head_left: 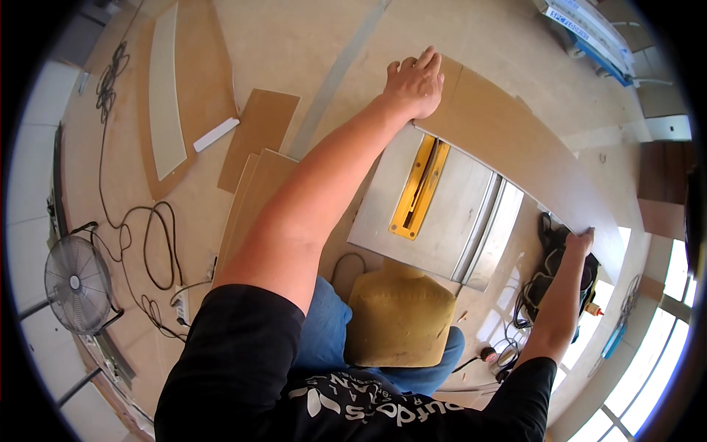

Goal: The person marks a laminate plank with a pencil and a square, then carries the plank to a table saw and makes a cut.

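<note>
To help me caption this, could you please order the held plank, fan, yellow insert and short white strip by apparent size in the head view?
1. Held plank
2. Fan
3. Yellow insert
4. Short white strip

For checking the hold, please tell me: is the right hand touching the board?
Touching. The head view shows the right hand at the board's near edge, by its right end, the thumb lapping onto it with no gap.

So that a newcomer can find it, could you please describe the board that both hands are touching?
Find the metal table with the yellow slotted plate. Across its far side, a long brown board extends rightward. Unlike the brown sheets on the left, it has the left hand and right hand on it.
</note>
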### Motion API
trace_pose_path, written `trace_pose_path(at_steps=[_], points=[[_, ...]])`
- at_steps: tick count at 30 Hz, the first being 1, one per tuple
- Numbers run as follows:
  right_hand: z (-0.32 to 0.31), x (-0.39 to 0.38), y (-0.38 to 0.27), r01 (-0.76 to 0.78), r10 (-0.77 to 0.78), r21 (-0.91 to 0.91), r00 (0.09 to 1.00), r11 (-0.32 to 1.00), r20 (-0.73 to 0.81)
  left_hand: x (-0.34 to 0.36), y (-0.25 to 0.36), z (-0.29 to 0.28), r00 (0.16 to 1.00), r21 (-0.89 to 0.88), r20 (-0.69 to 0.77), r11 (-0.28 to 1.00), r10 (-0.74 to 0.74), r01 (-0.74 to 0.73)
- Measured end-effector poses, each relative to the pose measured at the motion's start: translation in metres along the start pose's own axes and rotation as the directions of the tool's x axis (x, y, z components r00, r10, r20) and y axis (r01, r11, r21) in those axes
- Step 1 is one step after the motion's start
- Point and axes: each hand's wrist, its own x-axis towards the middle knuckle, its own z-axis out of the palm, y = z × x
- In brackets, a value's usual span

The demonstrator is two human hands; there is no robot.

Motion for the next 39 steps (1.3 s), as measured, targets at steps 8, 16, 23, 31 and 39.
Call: trace_pose_path(at_steps=[8,16,23,31,39], points=[[-0.021,0.019,-0.019,0.051,-0.051,0.01,0.999,0.999,0.013,0.0,0.011,-0.001,1.0,-0.03,-0.007,0.999,0.015,-0.015],[-0.087,0.123,-0.045,0.4,-0.276,-0.288,0.88,0.87,0.388,-0.001,0.018,-0.007,1.0,-0.074,-0.013,0.997,0.014,-0.015],[-0.058,0.064,-0.002,0.161,-0.141,-0.169,0.982,0.972,0.123,-0.004,0.011,0.002,1.0,-0.004,0.01,1.0,0.004,-0.004],[-0.021,-0.002,-0.031,0.082,-0.082,-0.024,0.996,0.996,0.02,-0.006,0.012,-0.001,1.0,-0.036,-0.004,0.999,0.01,-0.01],[-0.024,-0.013,-0.032,0.054,-0.054,0.008,0.998,0.999,-0.012,-0.011,0.015,-0.004,1.0,-0.039,0.005,0.999,0.022,-0.022]])
